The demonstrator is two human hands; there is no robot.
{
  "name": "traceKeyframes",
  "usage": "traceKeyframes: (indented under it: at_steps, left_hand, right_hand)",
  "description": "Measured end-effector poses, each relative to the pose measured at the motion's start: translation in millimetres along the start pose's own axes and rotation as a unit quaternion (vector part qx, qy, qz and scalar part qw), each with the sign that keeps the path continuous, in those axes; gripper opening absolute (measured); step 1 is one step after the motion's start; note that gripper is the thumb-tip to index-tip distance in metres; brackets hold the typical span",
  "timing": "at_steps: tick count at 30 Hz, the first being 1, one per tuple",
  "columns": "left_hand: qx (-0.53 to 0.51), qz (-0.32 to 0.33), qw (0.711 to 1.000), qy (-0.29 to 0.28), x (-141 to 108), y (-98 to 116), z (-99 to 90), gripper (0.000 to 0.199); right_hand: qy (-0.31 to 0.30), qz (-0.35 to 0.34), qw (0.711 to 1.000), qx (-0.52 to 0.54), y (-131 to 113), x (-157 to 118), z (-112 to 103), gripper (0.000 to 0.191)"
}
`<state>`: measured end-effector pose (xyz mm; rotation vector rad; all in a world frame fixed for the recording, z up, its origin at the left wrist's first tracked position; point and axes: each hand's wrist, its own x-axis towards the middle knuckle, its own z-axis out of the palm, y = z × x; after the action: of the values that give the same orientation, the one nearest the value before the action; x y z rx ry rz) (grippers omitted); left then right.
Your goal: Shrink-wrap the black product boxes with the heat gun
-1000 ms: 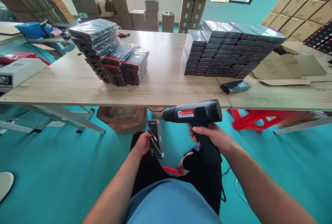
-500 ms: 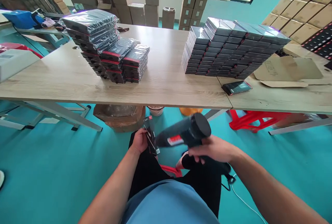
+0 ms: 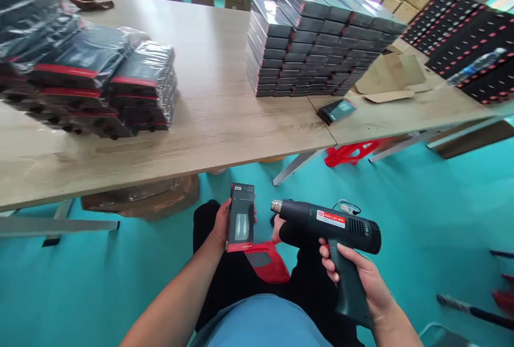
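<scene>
My left hand (image 3: pixel 221 224) is wrapped round the edge of a slim black and red box (image 3: pixel 241 217), whose broad face with a picture of white plugs is turned up over my lap. In my right hand (image 3: pixel 361 277) is the handle of a dark heat gun (image 3: pixel 329 219) with a red and white label. Its metal nozzle points left at the box, with a gap between them. On the table, a single black box (image 3: pixel 336 111) lies near the front edge, below a tall stack of dark boxes (image 3: pixel 317 42).
The wooden table (image 3: pixel 212 122) runs across in front of me. Film-wrapped boxes (image 3: pixel 136 84) are piled at its left. An opened carton (image 3: pixel 389 76) lies at the right. Below are a brown bag (image 3: pixel 160 197), a red stool (image 3: pixel 269 264) between my legs, and table legs.
The box in my left hand has turned its broad face up. My right hand has moved right and lower, and the heat gun now shows side-on. The view has shifted.
</scene>
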<state>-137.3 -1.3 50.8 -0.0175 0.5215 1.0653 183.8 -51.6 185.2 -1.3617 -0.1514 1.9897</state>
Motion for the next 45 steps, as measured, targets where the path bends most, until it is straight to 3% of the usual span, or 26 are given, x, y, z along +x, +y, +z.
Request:
traceKeyframes:
  at_steps: [5,10,14,19,24,26,29,30,31,35,40,43,45]
  left_hand:
    - [0.061,-0.131,0.989,0.023,22,-19,14.7,0.058]
    - [0.084,-0.151,0.985,0.022,23,-39,32.4,0.051]
    - [0.088,-0.125,0.988,0.014,12,-50,39.6,0.052]
    - [0.093,-0.034,0.990,0.102,-10,-55,42.8,0.054]
    - [0.069,0.031,0.989,0.126,-40,-52,44.3,0.055]
    - [0.065,0.052,0.986,0.143,-50,-52,43.0,0.051]
    - [0.058,0.118,0.977,0.165,-65,-52,39.0,0.043]
    - [0.055,0.145,0.973,0.170,-71,-52,37.6,0.042]
    - [0.053,0.169,0.969,0.174,-77,-52,36.4,0.041]
    - [0.048,0.201,0.961,0.186,-101,-51,33.4,0.039]
    - [0.059,0.183,0.966,0.171,-110,-37,31.4,0.043]
    - [0.057,0.178,0.970,0.155,-102,-29,29.8,0.038]
    - [0.054,0.174,0.972,0.148,-95,-28,28.9,0.036]
  right_hand:
    - [0.005,-0.035,0.996,0.077,8,-3,-4,0.027]
    - [-0.009,-0.060,0.996,0.065,-1,-4,-14,0.034]
    - [-0.054,-0.083,0.995,0.006,-15,-3,-11,0.035]
    - [-0.182,-0.067,0.955,-0.226,-30,-4,-11,0.036]
    - [-0.169,-0.122,0.947,-0.245,-48,10,-3,0.037]
    - [-0.223,-0.102,0.915,-0.322,-53,9,8,0.035]
    - [-0.355,-0.017,0.792,-0.496,-54,-3,24,0.024]
    - [-0.376,-0.008,0.757,-0.535,-53,-7,29,0.021]
    - [-0.380,-0.018,0.739,-0.556,-51,-9,33,0.020]
    - [-0.342,-0.125,0.768,-0.527,-39,-11,47,0.022]
    - [-0.424,-0.073,0.702,-0.568,-25,-15,56,0.009]
    - [-0.336,-0.174,0.741,-0.555,-21,-21,58,0.011]
    - [-0.305,-0.185,0.758,-0.545,-21,-24,57,0.016]
